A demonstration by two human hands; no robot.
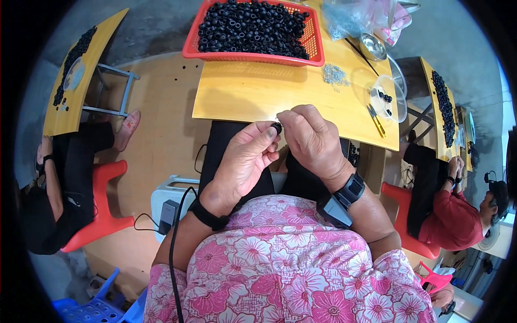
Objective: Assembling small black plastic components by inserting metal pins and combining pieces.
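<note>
My left hand (243,156) pinches a small round black part (276,127) between thumb and fingertips, just past the table's near edge. Right beside it, my right hand (313,141) is closed with thumb and forefinger pressed together. A tiny pale tip shows at those fingers, too small to name. Ahead, a red plastic basket (188,44) is heaped with black ring-shaped parts (253,28). A little pile of small clear pieces (335,75) lies on the yellow table (242,94) to its right.
At the table's right stand a clear plastic tub (399,110) with several black parts, a yellow-handled cutter (377,121) and a metal bowl (372,47). Plastic bags (350,19) lie behind. People sit at tables left and right. A cable (175,258) runs along my left arm.
</note>
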